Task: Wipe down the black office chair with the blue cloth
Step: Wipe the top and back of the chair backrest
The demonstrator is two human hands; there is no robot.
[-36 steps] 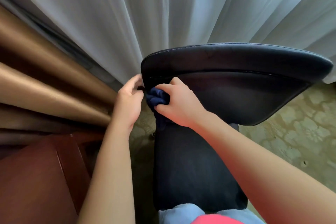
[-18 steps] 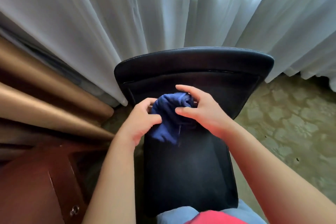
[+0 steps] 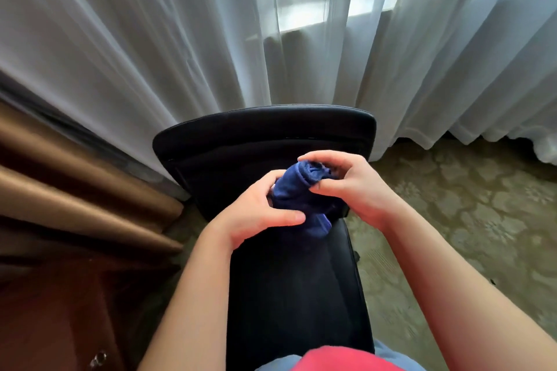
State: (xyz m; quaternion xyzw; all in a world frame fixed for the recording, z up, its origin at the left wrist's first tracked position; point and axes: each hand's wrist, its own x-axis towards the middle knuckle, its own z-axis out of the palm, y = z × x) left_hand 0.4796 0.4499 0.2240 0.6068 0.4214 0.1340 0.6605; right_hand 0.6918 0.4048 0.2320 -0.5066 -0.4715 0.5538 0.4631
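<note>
Both hands are off the chair now! A second ago the right hand [image 3: 351, 187] was scrubbing under the left corner of the headrest; now the blue cloth [image 3: 301, 196] has come up to mid-air between the two hands, above the black office chair [image 3: 265, 135]. The left hand [image 3: 256, 214] pinches its lower end with thumb and curled fingers, and the right hand pinches the bunched upper end. It looks like a refold, a clean face being found before the next pass. The cloth is soft, napped and crumpled into a roll; the chair back below the hands is smooth, matte leatherette with a rounded, stitched top edge. Sheer white curtains [image 3: 180, 39] hang beyond the hands.
</note>
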